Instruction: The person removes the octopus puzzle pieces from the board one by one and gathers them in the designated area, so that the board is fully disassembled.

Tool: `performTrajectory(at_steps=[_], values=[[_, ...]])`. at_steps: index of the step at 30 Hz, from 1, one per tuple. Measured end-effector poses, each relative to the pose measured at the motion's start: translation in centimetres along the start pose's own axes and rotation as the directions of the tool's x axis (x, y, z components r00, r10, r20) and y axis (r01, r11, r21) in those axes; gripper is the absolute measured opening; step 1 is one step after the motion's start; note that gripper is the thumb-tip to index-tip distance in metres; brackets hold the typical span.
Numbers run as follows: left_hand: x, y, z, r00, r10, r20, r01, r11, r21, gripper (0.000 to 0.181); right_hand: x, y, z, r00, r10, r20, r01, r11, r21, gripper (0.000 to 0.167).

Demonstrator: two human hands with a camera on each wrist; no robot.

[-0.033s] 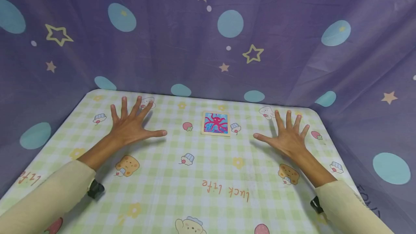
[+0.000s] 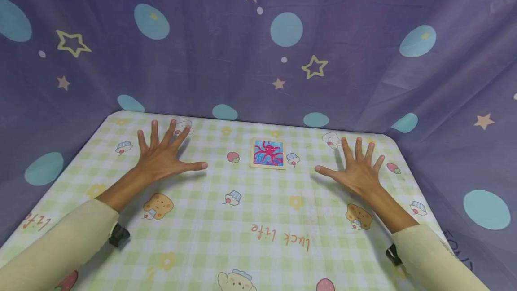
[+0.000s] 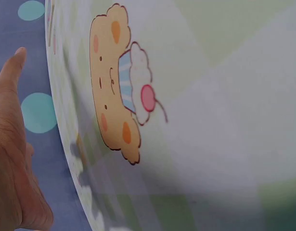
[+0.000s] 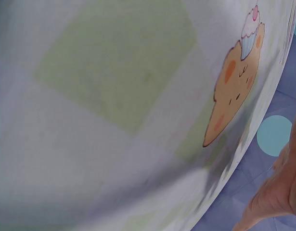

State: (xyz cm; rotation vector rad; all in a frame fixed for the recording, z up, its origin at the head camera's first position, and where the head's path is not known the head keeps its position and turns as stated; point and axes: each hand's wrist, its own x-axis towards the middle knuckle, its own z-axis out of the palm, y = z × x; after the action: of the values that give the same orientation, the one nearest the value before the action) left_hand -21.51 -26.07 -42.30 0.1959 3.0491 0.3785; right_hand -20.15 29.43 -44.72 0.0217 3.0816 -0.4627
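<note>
A purple fabric curtain printed with teal ovals and stars (image 2: 222, 35) rises beyond the fingertips of both hands. Under the fingers spreads a green-and-white checked tablecloth with cartoon prints (image 2: 202, 246); its orange lettering lies nearer the wearer than either thumb. Two pale cream long sleeves, the left (image 2: 60, 246) and the right (image 2: 432, 255), run back from the fingers towards the wearer. The left hand (image 2: 161, 156) is spread wide above the cloth, fingers straight, thumb pointing inward, holding nothing; the right hand (image 2: 359, 169) mirrors it, just as widely splayed and likewise holding nothing. Between the two thumbs, touching neither and a little nearer the right one, a square pale-bordered card with a red octopus on blue (image 2: 268, 153) lies flat. Behind the fingers, a small black object shows at each sleeve's cuff, left (image 2: 119, 235) and right (image 2: 393, 255).
</note>
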Motion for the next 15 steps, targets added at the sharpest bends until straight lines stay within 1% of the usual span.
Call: performTrajectory(at_steps=[8,15], values=[[0.04,-0.09,0.04,1.000,0.002,0.000,-0.002,1.000,-0.001,0.139,0.13,-0.13,0.07,1.000,-0.005,0.000,0.005,1.000,0.001,0.141],[0.31,0.05,0.19,1.000,-0.001,0.016,0.002,1.000,-0.019,0.138,0.38,-0.38,0.05,1.000,-0.004,0.010,0.003,1.000,0.004,0.141]])
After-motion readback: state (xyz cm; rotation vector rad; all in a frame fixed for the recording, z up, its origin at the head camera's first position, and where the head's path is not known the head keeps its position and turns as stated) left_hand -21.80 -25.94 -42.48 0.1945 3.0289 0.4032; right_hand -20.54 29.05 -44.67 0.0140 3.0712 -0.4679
